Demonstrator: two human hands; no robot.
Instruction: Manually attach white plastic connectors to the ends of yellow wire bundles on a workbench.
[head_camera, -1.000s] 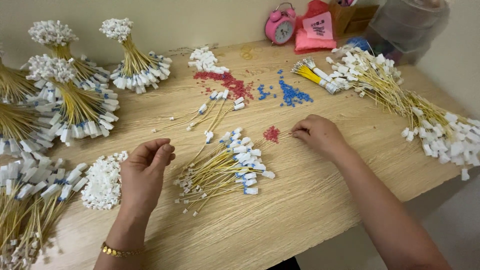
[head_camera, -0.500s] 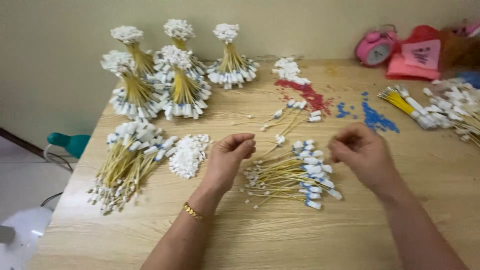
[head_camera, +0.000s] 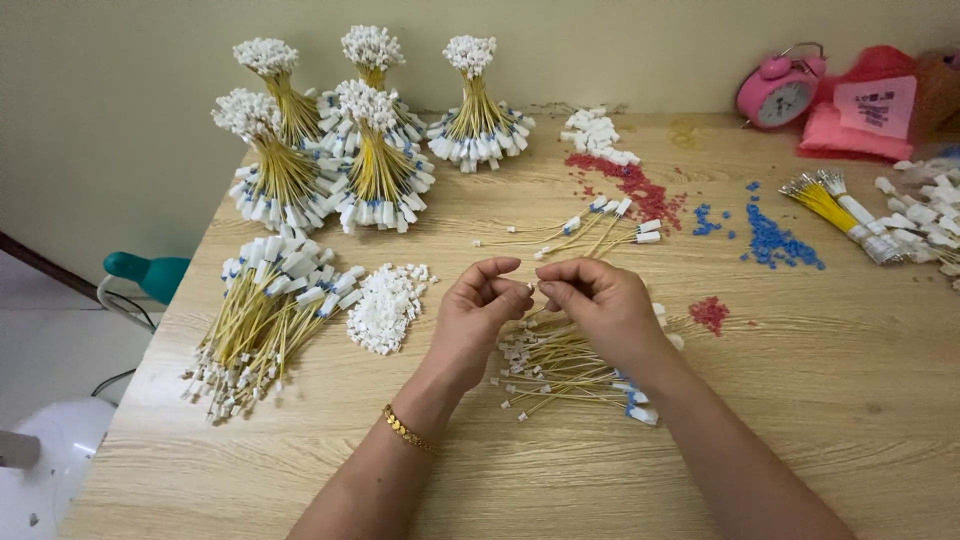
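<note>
My left hand (head_camera: 478, 318) and my right hand (head_camera: 598, 308) meet above the middle of the wooden table (head_camera: 800, 420), fingertips pinched together on a small white piece (head_camera: 530, 287). Under them lies a loose pile of thin yellow wires with white end caps (head_camera: 560, 368). A heap of small white caps (head_camera: 385, 306) sits just left of my left hand. A gold bracelet (head_camera: 404, 429) is on my left wrist.
Several tied, upright bundles of yellow wires (head_camera: 330, 140) stand at the back left; a flat bundle (head_camera: 262, 320) lies at the left edge. Red beads (head_camera: 625, 180), blue beads (head_camera: 772, 240), a small red heap (head_camera: 710, 312), a pink alarm clock (head_camera: 778, 95) and more wires (head_camera: 880, 215) are on the right.
My view has swung left, bringing the upright bundles into sight. My hands came together from apart, the right one moving in from the small red heap, and now pinch a small white piece.
</note>
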